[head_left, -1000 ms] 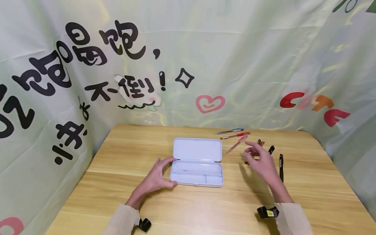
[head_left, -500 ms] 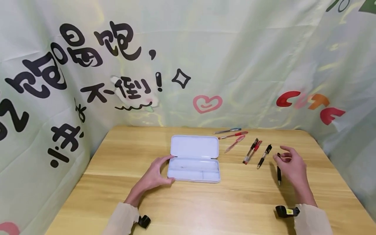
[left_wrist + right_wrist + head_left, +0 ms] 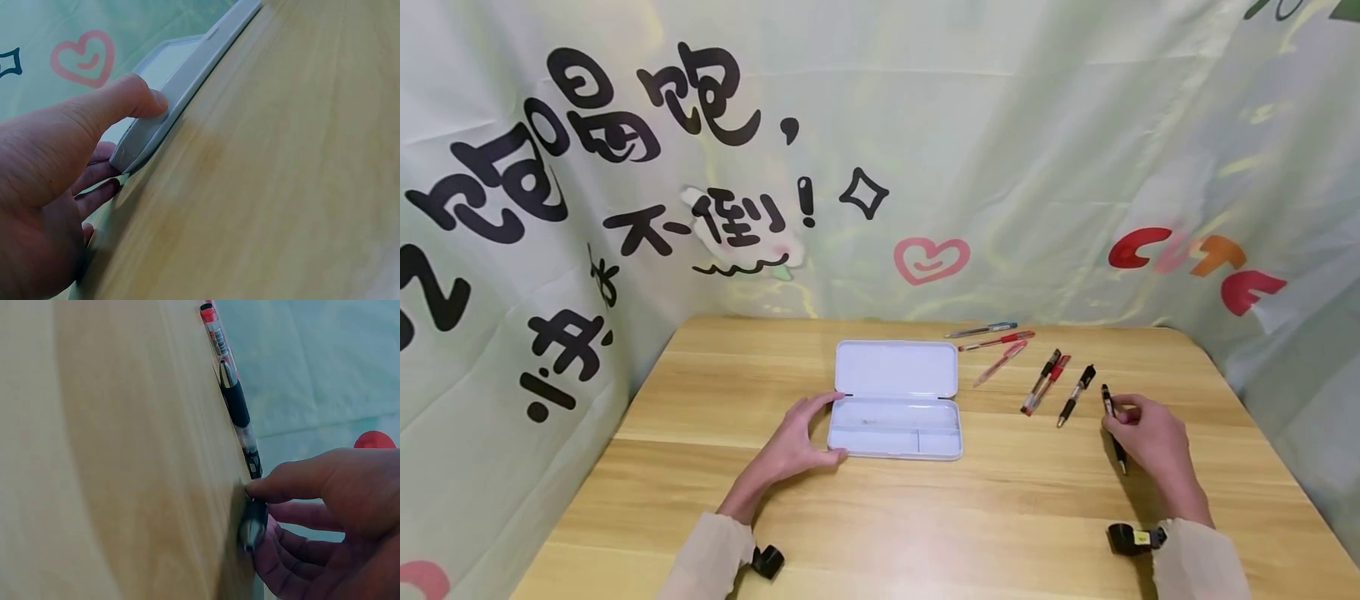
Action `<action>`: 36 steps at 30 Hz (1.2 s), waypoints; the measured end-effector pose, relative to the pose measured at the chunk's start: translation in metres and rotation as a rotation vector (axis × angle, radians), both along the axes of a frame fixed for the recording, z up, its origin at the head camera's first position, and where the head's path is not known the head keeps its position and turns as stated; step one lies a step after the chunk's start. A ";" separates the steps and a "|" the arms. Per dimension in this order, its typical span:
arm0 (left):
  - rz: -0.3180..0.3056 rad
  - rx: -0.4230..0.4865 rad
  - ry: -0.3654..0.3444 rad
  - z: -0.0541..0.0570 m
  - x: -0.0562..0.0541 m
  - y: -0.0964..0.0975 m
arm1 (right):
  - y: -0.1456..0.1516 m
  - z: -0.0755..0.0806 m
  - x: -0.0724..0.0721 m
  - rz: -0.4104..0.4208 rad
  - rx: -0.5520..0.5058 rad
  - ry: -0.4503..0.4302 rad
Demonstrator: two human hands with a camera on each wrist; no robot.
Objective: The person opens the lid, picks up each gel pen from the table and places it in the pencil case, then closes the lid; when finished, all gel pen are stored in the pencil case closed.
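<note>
The right hand (image 3: 1153,433) pinched a pen (image 3: 1118,450) in its fingers, seemingly best held firmly against rolling, while the left hand (image 3: 792,443) gripped the case (image 3: 895,414).

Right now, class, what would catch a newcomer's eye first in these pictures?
Probably the big black lettering on the curtain, upper left in the head view. Then the open pale case on the table, its left end in the left hand; farther right, the right hand pinches a black pen.
</note>
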State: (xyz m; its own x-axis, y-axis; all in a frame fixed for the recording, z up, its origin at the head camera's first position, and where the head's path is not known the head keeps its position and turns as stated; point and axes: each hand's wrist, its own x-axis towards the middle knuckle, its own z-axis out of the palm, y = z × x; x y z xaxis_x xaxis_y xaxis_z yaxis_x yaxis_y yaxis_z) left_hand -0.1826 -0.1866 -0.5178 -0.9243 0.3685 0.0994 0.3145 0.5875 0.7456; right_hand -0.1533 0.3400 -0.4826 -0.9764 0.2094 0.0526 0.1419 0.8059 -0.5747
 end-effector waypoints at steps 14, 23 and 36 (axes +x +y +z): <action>-0.004 -0.002 -0.027 0.002 0.000 0.000 | -0.008 0.004 -0.001 0.102 -0.109 0.078; -0.017 0.009 -0.026 0.002 0.000 -0.001 | -0.038 0.021 -0.001 0.190 -0.245 0.172; -0.017 0.026 -0.005 -0.001 0.000 0.000 | -0.096 0.018 -0.007 0.261 -0.389 0.277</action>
State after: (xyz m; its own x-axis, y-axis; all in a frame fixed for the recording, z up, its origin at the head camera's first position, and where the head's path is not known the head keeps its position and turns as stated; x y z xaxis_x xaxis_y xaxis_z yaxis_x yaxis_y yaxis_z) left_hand -0.1823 -0.1869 -0.5183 -0.9184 0.3816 0.1044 0.3205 0.5628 0.7620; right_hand -0.1604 0.2436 -0.4650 -0.9593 0.0170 0.2819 -0.2334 0.5145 -0.8251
